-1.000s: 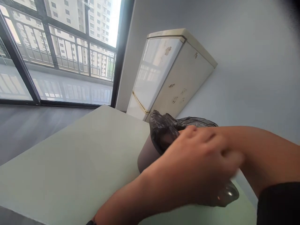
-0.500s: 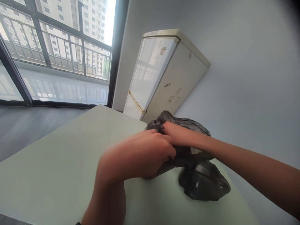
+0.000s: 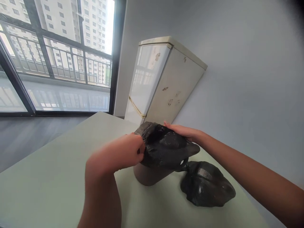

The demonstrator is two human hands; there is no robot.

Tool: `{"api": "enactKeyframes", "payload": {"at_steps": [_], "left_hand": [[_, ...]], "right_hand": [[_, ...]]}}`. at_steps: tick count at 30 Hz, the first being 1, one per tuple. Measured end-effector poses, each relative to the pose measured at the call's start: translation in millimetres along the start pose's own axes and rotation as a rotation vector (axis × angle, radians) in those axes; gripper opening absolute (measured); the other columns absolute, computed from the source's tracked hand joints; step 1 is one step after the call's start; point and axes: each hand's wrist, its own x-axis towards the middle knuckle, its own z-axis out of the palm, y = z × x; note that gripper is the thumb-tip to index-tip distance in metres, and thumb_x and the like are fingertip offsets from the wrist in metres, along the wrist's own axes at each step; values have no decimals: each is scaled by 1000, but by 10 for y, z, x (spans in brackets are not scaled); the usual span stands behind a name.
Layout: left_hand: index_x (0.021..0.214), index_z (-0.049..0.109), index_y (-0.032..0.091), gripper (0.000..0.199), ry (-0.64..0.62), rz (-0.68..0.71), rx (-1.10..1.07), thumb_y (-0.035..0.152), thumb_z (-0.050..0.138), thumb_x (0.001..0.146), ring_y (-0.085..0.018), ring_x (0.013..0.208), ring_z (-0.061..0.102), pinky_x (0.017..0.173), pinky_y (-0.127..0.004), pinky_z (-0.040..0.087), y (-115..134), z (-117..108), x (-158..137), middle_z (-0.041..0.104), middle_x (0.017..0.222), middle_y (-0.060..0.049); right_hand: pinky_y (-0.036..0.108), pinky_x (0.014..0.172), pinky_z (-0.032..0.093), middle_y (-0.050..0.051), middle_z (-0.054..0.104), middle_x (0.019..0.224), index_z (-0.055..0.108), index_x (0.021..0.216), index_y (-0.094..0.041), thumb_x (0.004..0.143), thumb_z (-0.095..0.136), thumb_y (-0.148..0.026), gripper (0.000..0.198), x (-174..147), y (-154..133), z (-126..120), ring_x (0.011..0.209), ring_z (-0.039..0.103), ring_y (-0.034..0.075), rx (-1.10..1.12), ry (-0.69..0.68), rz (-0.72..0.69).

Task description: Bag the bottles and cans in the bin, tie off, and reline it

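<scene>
A black plastic bag (image 3: 166, 148) is spread over the top of a brownish round bin (image 3: 152, 175) standing on the table. My left hand (image 3: 131, 150) is closed on the bag's left side near the rim, its fingertips partly hidden. Along the bag's far right side lies my right hand (image 3: 184, 130), fingers stretched out and touching the plastic. To the right of the bin, a second black plastic bag (image 3: 209, 183), bulging, rests on the table. The bin's mouth is hidden beneath the plastic.
The pale green table (image 3: 59, 167) reaches to the left and front. Behind it stand a white fridge (image 3: 175, 82) with worn marks and a grey wall (image 3: 244, 95). A sliding glass door (image 3: 68, 63) shows a railed balcony at the left.
My hands, close together over the bag before, have moved apart, the left one leftward. The bag is now spread wider over the bin, and more of the bin shows.
</scene>
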Motion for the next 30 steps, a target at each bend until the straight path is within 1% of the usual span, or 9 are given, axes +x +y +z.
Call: {"api": "enactKeyframes", "payload": {"at_steps": [3,5,7,11,16,20,22,25,30], "left_hand": [[61,54,19,21,-30,-61,3,24,56,81,-15,58,48,56,-32,32,-76,-16,48,59,64,-3],[67,59,20,19,30,-59,6,25,55,85,-17,61,53,60,-32,36,-144,-26,95,61,67,-4],[77,63,20,19,121,-54,4,28,52,90,-19,66,57,64,-32,40,-221,-36,153,63,72,-5],[92,68,21,22,158,-78,-34,33,50,94,-20,69,62,69,-32,46,-364,-54,287,67,74,-5],[90,70,21,14,-150,-84,-127,23,60,81,-22,69,69,72,-31,50,-393,-45,417,74,72,-3],[79,63,19,11,-229,-39,-171,14,57,71,-21,65,70,65,-29,49,-305,-17,437,73,67,-2],[74,60,19,11,-230,-25,-149,12,55,68,-20,64,69,61,-28,48,-271,-11,437,71,63,-1],[76,61,18,14,-206,-22,-103,12,54,65,-20,63,68,59,-26,46,-255,-17,453,69,59,0],[82,62,19,17,-222,-8,-111,15,56,67,-19,60,67,58,-26,45,-267,-17,500,66,58,2]], "right_hand": [[43,106,58,11,71,132,71,124,-24,98,46,-78,66,-248,133,52,119,69,29,-50,256,-111],[43,106,57,10,68,137,68,125,-25,99,48,-75,59,-456,228,97,124,65,29,-173,506,-322],[42,106,56,8,64,140,65,131,-29,101,50,-70,53,-691,349,159,129,61,28,-280,616,-547],[41,101,55,8,66,132,66,136,-34,99,63,-58,44,-1144,650,347,120,64,28,-610,639,-721],[44,90,55,11,67,124,69,133,-30,95,75,-39,39,-1389,977,586,110,66,28,-818,710,-890],[47,85,56,8,70,108,72,128,-28,89,71,-5,45,-1340,1190,690,97,67,26,-828,777,-1047],[48,80,57,6,70,99,72,126,-28,88,63,2,49,-1271,1300,735,89,68,25,-764,833,-1104],[54,73,59,5,71,92,72,120,-31,85,63,-2,46,-1142,1477,819,80,71,28,-745,880,-1166],[55,70,62,4,72,86,69,105,-33,86,61,-7,33,-895,1776,965,72,69,28,-899,699,-1021]]}}
